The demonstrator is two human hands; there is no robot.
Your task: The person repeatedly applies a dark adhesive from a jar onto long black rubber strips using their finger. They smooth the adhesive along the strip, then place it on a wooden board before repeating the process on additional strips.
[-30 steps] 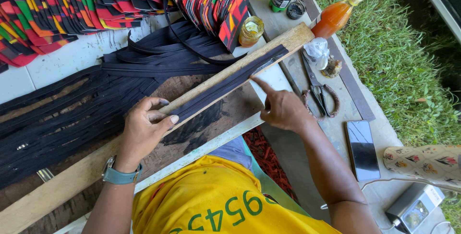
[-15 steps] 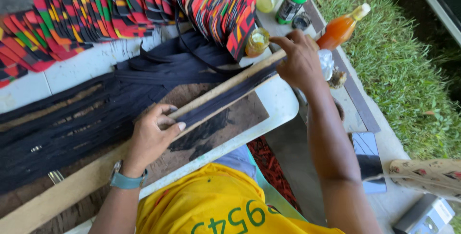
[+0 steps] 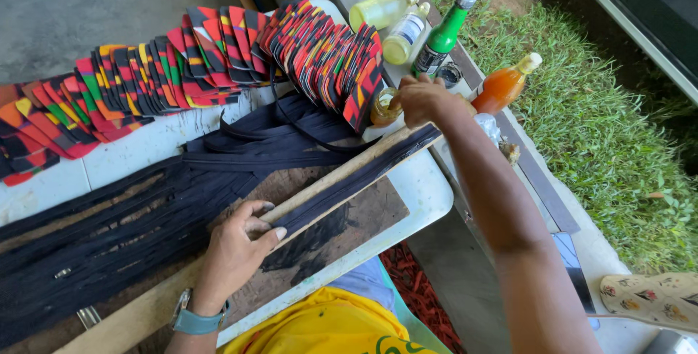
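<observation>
You had one view only, from the camera on your head, tilted steeply down and slightly forward over the white table (image 3: 429, 187). It sat close enough that your yellow shirt (image 3: 327, 325) filled the bottom edge, while the grass (image 3: 611, 129) ran along the right and concrete floor (image 3: 131, 5) lay above.

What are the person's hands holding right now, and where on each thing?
The left hand presses down on the wooden slat and the black strip on it, near their middle. The right hand touches the top of a small amber jar; a full grasp cannot be told.
</observation>
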